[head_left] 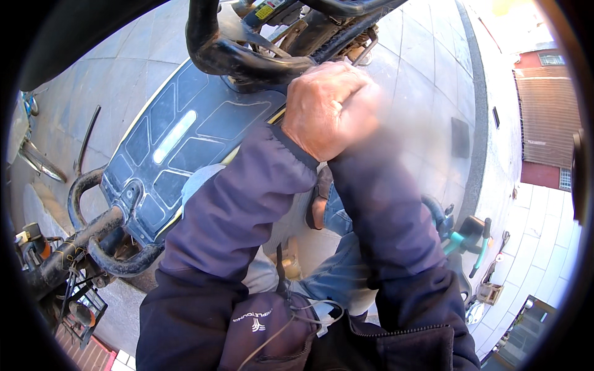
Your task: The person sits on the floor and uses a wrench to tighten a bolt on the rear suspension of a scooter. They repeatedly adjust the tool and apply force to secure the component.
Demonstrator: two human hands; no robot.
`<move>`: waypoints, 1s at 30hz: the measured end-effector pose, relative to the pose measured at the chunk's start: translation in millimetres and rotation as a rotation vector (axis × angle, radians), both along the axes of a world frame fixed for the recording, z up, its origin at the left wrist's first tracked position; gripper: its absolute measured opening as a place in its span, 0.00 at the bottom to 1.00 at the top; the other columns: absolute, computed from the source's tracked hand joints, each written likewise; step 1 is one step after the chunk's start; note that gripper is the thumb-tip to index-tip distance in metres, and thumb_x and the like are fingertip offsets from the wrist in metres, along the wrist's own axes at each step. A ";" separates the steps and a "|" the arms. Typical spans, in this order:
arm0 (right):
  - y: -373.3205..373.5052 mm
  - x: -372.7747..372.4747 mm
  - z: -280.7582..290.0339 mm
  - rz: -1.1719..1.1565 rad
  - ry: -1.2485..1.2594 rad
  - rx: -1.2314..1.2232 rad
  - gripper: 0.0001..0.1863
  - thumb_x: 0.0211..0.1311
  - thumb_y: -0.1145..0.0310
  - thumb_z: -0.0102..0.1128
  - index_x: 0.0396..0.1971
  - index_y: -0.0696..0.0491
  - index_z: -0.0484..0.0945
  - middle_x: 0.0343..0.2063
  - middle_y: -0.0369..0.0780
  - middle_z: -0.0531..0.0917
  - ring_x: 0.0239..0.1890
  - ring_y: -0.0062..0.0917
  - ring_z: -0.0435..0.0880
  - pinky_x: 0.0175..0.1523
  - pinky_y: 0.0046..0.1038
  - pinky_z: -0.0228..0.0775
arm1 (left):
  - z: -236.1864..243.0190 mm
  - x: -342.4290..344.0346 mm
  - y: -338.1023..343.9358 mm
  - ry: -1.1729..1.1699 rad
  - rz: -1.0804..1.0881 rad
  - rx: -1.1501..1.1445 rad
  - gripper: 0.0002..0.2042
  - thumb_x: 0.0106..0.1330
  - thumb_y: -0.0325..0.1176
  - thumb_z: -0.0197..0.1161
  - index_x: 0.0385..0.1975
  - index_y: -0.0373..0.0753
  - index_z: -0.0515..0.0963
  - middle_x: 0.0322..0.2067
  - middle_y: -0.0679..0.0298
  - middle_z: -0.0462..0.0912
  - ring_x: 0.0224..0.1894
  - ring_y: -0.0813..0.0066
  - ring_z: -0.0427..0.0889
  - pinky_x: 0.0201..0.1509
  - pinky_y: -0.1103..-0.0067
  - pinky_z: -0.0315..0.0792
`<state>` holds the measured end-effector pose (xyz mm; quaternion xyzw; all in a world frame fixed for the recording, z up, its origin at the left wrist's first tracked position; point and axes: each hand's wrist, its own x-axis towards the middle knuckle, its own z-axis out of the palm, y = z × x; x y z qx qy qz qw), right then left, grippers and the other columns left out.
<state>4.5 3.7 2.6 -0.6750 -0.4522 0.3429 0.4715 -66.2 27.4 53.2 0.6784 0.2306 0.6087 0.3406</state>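
Both my hands meet beside the dark tubular frame (pixel 253 62) of a scooter or moped, at the top middle. My left hand (pixel 312 111) is closed, its back toward me, right against the lower end of the black tube. Whatever its fingers grip is hidden. Pressed up beside it is my right hand (pixel 364 111), smeared and partly covered, so its fingers cannot be made out. Just beyond them sits the greasy engine area (pixel 309 37) with metal parts. To the left lies the blue-black footboard (pixel 179 142), with moulded panels and a pale worn strip.
Bent black tubes (pixel 127 263) and a rusty column (pixel 68 247) stand at lower left. A bicycle wheel (pixel 40 161) is at the far left. On the right are a turquoise-framed object (pixel 461 241), a dark flat piece (pixel 460 137) on the paving and a brown shutter (pixel 547 114).
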 end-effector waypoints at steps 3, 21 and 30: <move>3.8 -4.4 -6.6 -0.053 -0.066 -0.044 0.09 0.63 0.69 0.55 0.38 0.58 0.77 0.30 0.38 0.80 0.31 0.25 0.80 0.36 0.28 0.74 | -4.3 1.8 -0.5 -0.034 0.013 -0.003 0.07 0.57 0.30 0.58 0.23 0.33 0.79 0.25 0.54 0.82 0.30 0.56 0.81 0.37 0.71 0.74; 11.5 7.5 19.2 -0.184 0.139 -0.100 0.08 0.62 0.70 0.55 0.36 0.58 0.77 0.24 0.34 0.77 0.26 0.21 0.78 0.32 0.27 0.73 | -4.4 1.0 -6.2 0.078 -0.027 0.028 0.12 0.66 0.32 0.52 0.32 0.31 0.80 0.33 0.52 0.82 0.38 0.58 0.81 0.45 0.71 0.73; -12.1 43.7 70.4 -0.194 0.860 -0.302 0.05 0.61 0.69 0.55 0.33 0.55 0.73 0.15 0.28 0.66 0.13 0.13 0.56 0.20 0.22 0.51 | -0.5 9.1 18.6 0.035 0.200 -0.232 0.13 0.71 0.35 0.53 0.33 0.32 0.78 0.27 0.57 0.79 0.30 0.66 0.77 0.37 0.74 0.70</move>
